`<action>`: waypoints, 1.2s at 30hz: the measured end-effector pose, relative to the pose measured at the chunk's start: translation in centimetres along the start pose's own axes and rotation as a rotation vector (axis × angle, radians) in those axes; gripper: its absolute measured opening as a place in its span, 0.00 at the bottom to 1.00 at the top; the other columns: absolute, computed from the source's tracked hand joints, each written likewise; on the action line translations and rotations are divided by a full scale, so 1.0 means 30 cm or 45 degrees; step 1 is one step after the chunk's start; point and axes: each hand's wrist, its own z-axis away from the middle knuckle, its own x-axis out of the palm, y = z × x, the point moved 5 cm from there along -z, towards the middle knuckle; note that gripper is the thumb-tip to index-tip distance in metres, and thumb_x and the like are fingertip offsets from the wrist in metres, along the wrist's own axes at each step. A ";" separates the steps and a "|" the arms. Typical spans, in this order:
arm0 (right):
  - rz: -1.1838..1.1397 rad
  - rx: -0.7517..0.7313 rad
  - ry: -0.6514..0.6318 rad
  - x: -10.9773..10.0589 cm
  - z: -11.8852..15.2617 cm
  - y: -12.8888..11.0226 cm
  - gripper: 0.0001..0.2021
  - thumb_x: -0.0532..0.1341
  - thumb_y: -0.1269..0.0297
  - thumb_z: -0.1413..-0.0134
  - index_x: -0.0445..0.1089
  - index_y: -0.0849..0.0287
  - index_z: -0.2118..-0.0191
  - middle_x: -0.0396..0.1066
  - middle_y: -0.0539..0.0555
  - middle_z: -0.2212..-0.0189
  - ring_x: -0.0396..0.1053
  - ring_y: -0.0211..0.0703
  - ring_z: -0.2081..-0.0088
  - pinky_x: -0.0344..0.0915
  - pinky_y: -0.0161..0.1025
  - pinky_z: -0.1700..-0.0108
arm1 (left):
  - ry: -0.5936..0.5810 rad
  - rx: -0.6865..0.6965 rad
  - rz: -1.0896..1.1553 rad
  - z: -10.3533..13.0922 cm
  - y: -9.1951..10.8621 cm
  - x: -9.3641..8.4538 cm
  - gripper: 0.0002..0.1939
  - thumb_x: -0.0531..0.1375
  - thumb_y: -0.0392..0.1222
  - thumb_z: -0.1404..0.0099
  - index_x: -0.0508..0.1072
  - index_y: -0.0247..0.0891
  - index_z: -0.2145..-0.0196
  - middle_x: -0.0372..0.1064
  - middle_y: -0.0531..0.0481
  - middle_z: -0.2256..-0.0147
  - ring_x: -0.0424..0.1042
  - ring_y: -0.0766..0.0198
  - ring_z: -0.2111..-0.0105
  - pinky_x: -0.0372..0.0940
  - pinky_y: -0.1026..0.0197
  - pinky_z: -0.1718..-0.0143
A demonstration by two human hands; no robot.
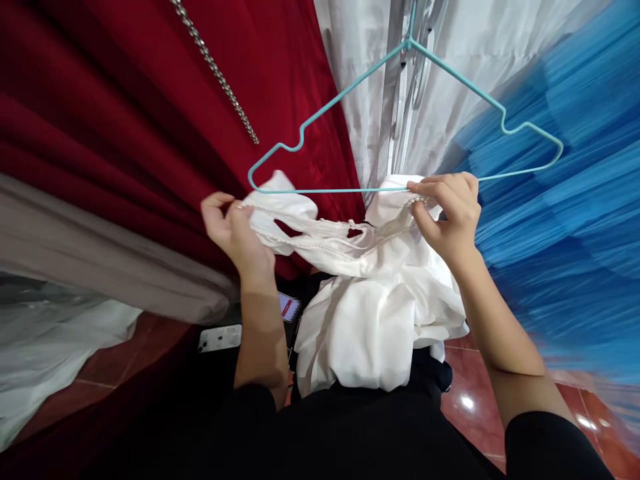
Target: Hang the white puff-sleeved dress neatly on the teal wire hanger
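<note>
A white garment (373, 313) with a beaded neckline and puffed shoulders spreads between my hands, its lower part bunched over the lap. My left hand (243, 233) pinches the garment's left shoulder edge. On the other side, my right hand (447, 210) has its fingers closed on the beaded edge and touches the bottom bar of a light-blue hanger (350, 89). The hanger hangs upright in front of me, its bottom bar crossing in front of the garment's shoulders. Thin white straps show inside the neckline.
Red fabric (280, 73) with a beaded strand (220, 77) hangs at left, above grey cloth (100, 240). Blue tulle (565, 220) fills the right. Behind are white fabric (355, 73) and metal poles. Two phones, one white (220, 338), lie low left, over a red tiled floor (470, 393).
</note>
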 end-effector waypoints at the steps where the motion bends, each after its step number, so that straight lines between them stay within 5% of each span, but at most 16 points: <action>1: -0.004 -0.001 0.006 -0.003 0.001 -0.003 0.10 0.58 0.62 0.28 0.78 0.49 0.52 0.79 0.50 0.59 0.76 0.48 0.59 0.66 0.57 0.41 | 0.036 0.039 0.010 -0.053 0.011 -0.003 0.16 0.60 0.56 0.26 0.65 0.41 0.59 0.63 0.53 0.64 0.72 0.66 0.62 0.67 0.53 0.60; 4: -0.015 -0.010 0.019 -0.011 0.002 -0.013 0.10 0.58 0.61 0.27 0.78 0.49 0.52 0.79 0.49 0.60 0.75 0.46 0.60 0.67 0.57 0.41 | -0.040 0.163 -0.018 -0.185 0.109 0.040 0.25 0.63 0.66 0.26 0.66 0.41 0.59 0.66 0.50 0.61 0.76 0.61 0.57 0.68 0.51 0.60; 7: -0.013 -0.031 0.040 -0.013 0.003 -0.022 0.10 0.58 0.61 0.27 0.78 0.49 0.52 0.79 0.49 0.60 0.75 0.45 0.61 0.66 0.55 0.42 | -0.164 0.399 0.041 -0.246 0.259 0.118 0.28 0.69 0.71 0.30 0.72 0.42 0.60 0.68 0.50 0.59 0.70 0.68 0.66 0.64 0.57 0.68; 10: 0.019 -0.047 0.070 -0.007 0.008 -0.027 0.10 0.58 0.62 0.27 0.78 0.50 0.52 0.79 0.48 0.61 0.76 0.44 0.61 0.66 0.53 0.44 | -0.467 0.582 0.139 -0.232 0.380 0.229 0.24 0.73 0.65 0.30 0.76 0.42 0.56 0.66 0.55 0.65 0.59 0.75 0.76 0.53 0.62 0.76; 12: 0.057 -0.062 0.096 -0.002 0.013 -0.031 0.09 0.59 0.62 0.27 0.78 0.50 0.53 0.79 0.48 0.61 0.75 0.45 0.61 0.65 0.52 0.45 | -0.606 0.577 0.207 -0.199 0.429 0.290 0.22 0.73 0.63 0.30 0.77 0.44 0.54 0.66 0.57 0.67 0.62 0.74 0.75 0.53 0.61 0.77; 16: 0.141 -0.070 0.116 0.004 0.019 -0.033 0.07 0.60 0.62 0.28 0.77 0.51 0.53 0.79 0.49 0.62 0.75 0.45 0.61 0.65 0.51 0.47 | -0.593 0.542 0.382 -0.088 0.500 0.333 0.22 0.67 0.68 0.26 0.78 0.48 0.52 0.71 0.54 0.62 0.74 0.66 0.65 0.66 0.55 0.66; 18: 0.157 -0.058 0.095 0.006 0.019 -0.029 0.08 0.59 0.62 0.27 0.77 0.51 0.53 0.78 0.49 0.62 0.75 0.45 0.61 0.66 0.52 0.46 | -0.626 0.569 0.350 -0.004 0.524 0.340 0.19 0.63 0.63 0.21 0.78 0.46 0.52 0.74 0.53 0.61 0.76 0.63 0.61 0.71 0.54 0.60; 22: 0.150 -0.049 0.077 0.002 0.016 -0.023 0.09 0.59 0.61 0.27 0.77 0.51 0.52 0.78 0.50 0.62 0.75 0.46 0.60 0.67 0.54 0.43 | -1.072 0.552 -0.010 0.179 0.507 0.387 0.10 0.56 0.41 0.16 0.78 0.43 0.53 0.80 0.49 0.56 0.79 0.58 0.55 0.70 0.52 0.50; 24: 0.114 -0.080 0.079 -0.003 0.017 -0.028 0.08 0.60 0.63 0.28 0.76 0.51 0.50 0.78 0.50 0.60 0.75 0.46 0.59 0.68 0.56 0.42 | -1.148 0.567 -0.095 0.229 0.490 0.392 0.12 0.55 0.34 0.19 0.79 0.42 0.51 0.82 0.50 0.56 0.79 0.58 0.57 0.67 0.52 0.49; 27: 0.030 -0.160 0.162 -0.031 0.036 -0.040 0.12 0.61 0.67 0.31 0.76 0.47 0.47 0.77 0.52 0.53 0.76 0.50 0.50 0.67 0.59 0.37 | -1.136 0.547 -0.108 0.244 0.481 0.386 0.17 0.54 0.29 0.21 0.81 0.42 0.49 0.83 0.50 0.53 0.79 0.57 0.55 0.64 0.53 0.49; 30: 0.101 -0.058 0.475 -0.108 0.083 0.000 0.13 0.63 0.69 0.37 0.78 0.48 0.51 0.71 0.55 0.50 0.73 0.53 0.46 0.70 0.58 0.42 | -1.157 0.506 -0.107 0.231 0.492 0.376 0.20 0.54 0.28 0.22 0.82 0.42 0.46 0.83 0.49 0.49 0.80 0.57 0.53 0.64 0.53 0.49; 33: 0.106 0.288 0.721 -0.210 0.123 0.123 0.13 0.63 0.71 0.49 0.74 0.52 0.57 0.67 0.54 0.60 0.70 0.45 0.59 0.71 0.46 0.59 | -1.203 0.464 -0.095 0.212 0.505 0.365 0.20 0.54 0.28 0.23 0.83 0.42 0.48 0.84 0.50 0.52 0.80 0.56 0.53 0.65 0.53 0.47; 36: -0.070 0.490 0.865 -0.323 0.097 0.243 0.14 0.60 0.72 0.61 0.67 0.54 0.63 0.65 0.50 0.66 0.64 0.37 0.69 0.59 0.38 0.71 | -1.239 0.437 -0.125 0.188 0.506 0.358 0.19 0.54 0.28 0.24 0.83 0.43 0.50 0.84 0.50 0.54 0.81 0.55 0.53 0.66 0.51 0.46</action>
